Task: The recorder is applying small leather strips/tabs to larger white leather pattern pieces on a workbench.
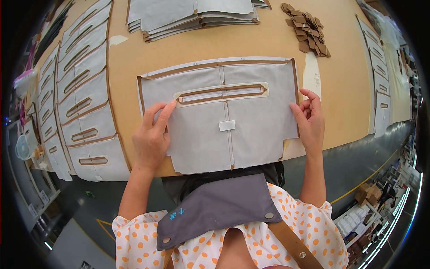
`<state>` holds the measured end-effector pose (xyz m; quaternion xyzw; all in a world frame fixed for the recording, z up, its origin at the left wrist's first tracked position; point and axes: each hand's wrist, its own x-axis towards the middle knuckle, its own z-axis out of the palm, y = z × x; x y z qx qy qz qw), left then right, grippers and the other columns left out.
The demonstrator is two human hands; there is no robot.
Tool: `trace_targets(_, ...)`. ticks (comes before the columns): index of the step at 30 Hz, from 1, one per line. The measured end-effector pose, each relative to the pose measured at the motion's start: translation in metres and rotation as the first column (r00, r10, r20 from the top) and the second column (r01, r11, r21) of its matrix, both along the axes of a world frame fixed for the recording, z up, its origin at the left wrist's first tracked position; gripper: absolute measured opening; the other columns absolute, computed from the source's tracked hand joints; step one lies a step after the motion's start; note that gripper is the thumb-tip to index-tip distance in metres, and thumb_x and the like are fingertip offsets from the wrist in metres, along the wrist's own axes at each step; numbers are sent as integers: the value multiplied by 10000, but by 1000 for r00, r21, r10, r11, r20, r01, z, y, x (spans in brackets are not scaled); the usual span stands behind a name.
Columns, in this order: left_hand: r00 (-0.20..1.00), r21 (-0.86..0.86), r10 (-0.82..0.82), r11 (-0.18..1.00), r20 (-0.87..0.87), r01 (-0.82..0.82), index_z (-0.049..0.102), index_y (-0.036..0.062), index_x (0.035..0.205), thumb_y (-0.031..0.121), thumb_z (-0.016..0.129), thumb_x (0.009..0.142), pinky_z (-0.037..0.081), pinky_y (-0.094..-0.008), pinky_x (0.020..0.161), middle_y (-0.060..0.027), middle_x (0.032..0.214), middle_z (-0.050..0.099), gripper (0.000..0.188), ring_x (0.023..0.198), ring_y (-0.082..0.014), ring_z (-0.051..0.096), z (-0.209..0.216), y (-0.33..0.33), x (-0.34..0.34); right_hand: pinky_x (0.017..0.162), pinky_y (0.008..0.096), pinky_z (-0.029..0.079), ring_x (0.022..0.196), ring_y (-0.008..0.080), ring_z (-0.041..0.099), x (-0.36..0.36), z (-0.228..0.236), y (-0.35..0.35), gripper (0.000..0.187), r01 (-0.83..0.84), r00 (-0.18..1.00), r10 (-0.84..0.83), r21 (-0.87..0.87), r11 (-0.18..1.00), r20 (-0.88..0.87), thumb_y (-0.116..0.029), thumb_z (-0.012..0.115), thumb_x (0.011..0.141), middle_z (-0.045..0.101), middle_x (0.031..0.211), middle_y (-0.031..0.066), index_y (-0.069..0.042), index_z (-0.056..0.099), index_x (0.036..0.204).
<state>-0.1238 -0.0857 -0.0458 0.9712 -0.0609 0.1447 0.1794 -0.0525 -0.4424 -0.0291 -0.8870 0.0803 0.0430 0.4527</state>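
Note:
A light grey fabric panel (197,134) with brown edge strips lies on the tan table in front of me. Across its upper half runs a long framed slot (221,93) with pointed ends and a pale border. A small white label (227,125) sits below the slot, on the centre seam. My left hand (152,136) rests over the panel's left side, fingers bent and apart, one fingertip at the slot's left end. At the right edge is my right hand (311,123), its thumb at the panel and apart from the loosely curled fingers. Neither hand visibly grips anything.
Overlapping rows of similar slotted panels (85,107) cover the table's left side. A stack of grey panels (192,20) lies at the far side, beside a heap of small brown pieces (307,29). More panels (378,67) line the right edge.

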Motion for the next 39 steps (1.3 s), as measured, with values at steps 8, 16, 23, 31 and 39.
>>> trace_targets(8,998,12,-37,999,52,36,686,151,1230,-83,663,813,511,-314,582,-31,1107,640,479,699,-203,617,-1,3,2,600,216,395,659,62,426,-1,2,1,413,2,1000,-3,36,999,8,-102,721,897,478,760,-34,-30,582,1279)
trace_targets(16,990,-6,23,1000,136,-22,617,167,1227,-6,711,851,540,-320,606,-28,1086,626,424,721,-204,645,1,1,-3,626,217,420,686,60,426,-3,-3,-3,418,-20,994,17,32,999,104,-87,722,894,476,955,0,-26,581,1282)
trace_targets(23,835,-647,-482,-554,-264,-524,607,25,1238,404,581,1023,399,-171,517,-87,1054,626,437,787,-140,586,47,-45,4,775,216,435,751,65,463,-21,36,20,360,-30,960,-49,277,961,274,-78,729,897,543,1051,21,-38,611,1235)
trace_targets(31,791,-271,-611,-763,10,-586,492,-1,1409,486,396,1067,485,-485,1074,-188,1333,600,604,1307,-347,537,31,-100,8,676,286,485,748,149,578,-37,51,73,202,-551,814,478,176,816,330,-69,749,861,652,986,66,-52,683,1051)
trace_targets(39,744,-542,-585,-530,-322,-652,577,64,1356,447,420,1079,534,-326,884,-37,1158,671,497,1094,-137,613,27,-116,-4,819,367,448,881,211,626,-42,38,82,274,-657,628,675,-201,727,387,-117,772,792,634,1010,50,-102,684,1051)
